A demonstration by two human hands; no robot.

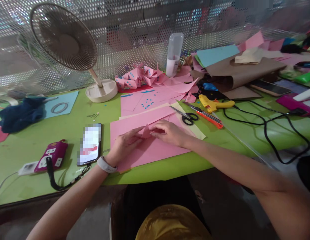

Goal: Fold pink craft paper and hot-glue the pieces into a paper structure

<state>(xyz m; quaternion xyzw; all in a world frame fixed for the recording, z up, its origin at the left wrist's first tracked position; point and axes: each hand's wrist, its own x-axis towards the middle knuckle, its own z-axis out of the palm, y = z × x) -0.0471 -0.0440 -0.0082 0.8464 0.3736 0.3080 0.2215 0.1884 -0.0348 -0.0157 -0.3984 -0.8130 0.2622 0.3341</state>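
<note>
A small folded pink paper piece [146, 131] stands on a large pink sheet [155, 148] on the green table [30, 143]. My left hand [123, 145] pinches its left side with thumb and fingers. My right hand [170, 131] presses its right side, fingers curled over the fold. A white band sits on my left wrist. Both hands rest on the pink sheet near the table's front edge.
Black-handled scissors [186, 116], an orange cutter [207, 116] and a yellow glue gun [213, 104] with black cable lie right of my hands. A phone [90, 144] and a magenta power strip [51, 156] lie left. A fan [67, 43], a bottle [173, 55] and folded pink shapes [140, 76] stand behind.
</note>
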